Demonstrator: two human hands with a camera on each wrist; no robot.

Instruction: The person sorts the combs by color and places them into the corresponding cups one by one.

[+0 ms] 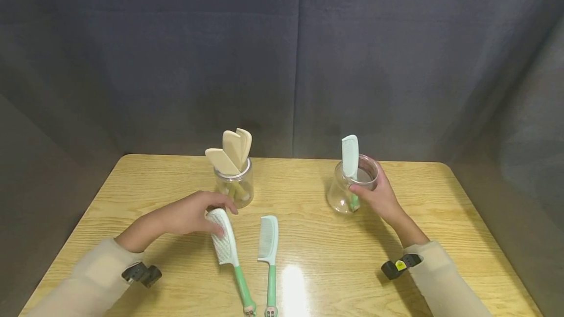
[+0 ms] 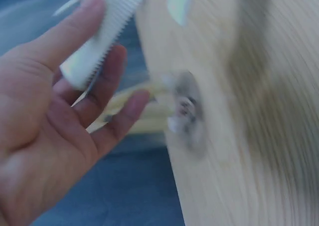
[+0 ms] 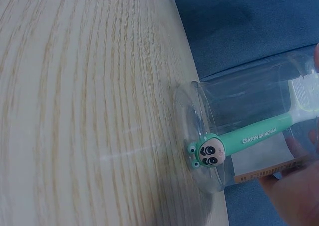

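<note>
Fingers of the left hand [image 1: 189, 215] curl over the toothed head of a white plastic comb with a green handle [image 1: 226, 251], pinching it against the light wooden table [image 1: 308, 258]; that comb lies just in front of a clear glass jar holding beige wooden combs [image 1: 233, 180]. A second white-and-green comb [image 1: 268, 253] lies just beside the first. Well to the right of that jar, the right hand [image 1: 381, 197] wraps around a clear round jar [image 1: 348, 192], where a pale green comb [image 1: 350, 160] stands upright, handle down.
</note>
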